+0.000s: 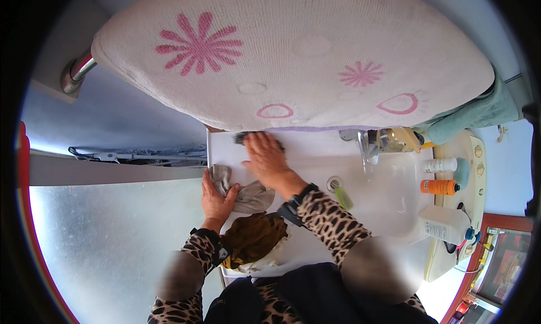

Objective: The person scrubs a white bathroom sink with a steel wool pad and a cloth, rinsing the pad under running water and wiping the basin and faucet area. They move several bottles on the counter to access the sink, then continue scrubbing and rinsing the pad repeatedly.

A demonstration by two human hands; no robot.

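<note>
My left hand (217,203) grips a damp grey cloth (255,197) at the left rim of a white sink (315,150). Farther back, my right hand (270,163) presses down with its fingers over a dark, bristly-looking object (241,138), perhaps a brush; the hand hides most of it. A brown cloth (253,241) lies bunched in front of the grey one, partly on top of a white cloth (270,258). Beside the metal drain (334,183) rests a small light-green object (344,198).
A flower-patterned towel (304,49) hangs over the sink's back from a metal bar (82,66). The tap (365,150) stands at the back right. A white bottle (439,165), an orange bottle (437,187) and a white jug (444,222) line the right, near a knobbed appliance (477,193).
</note>
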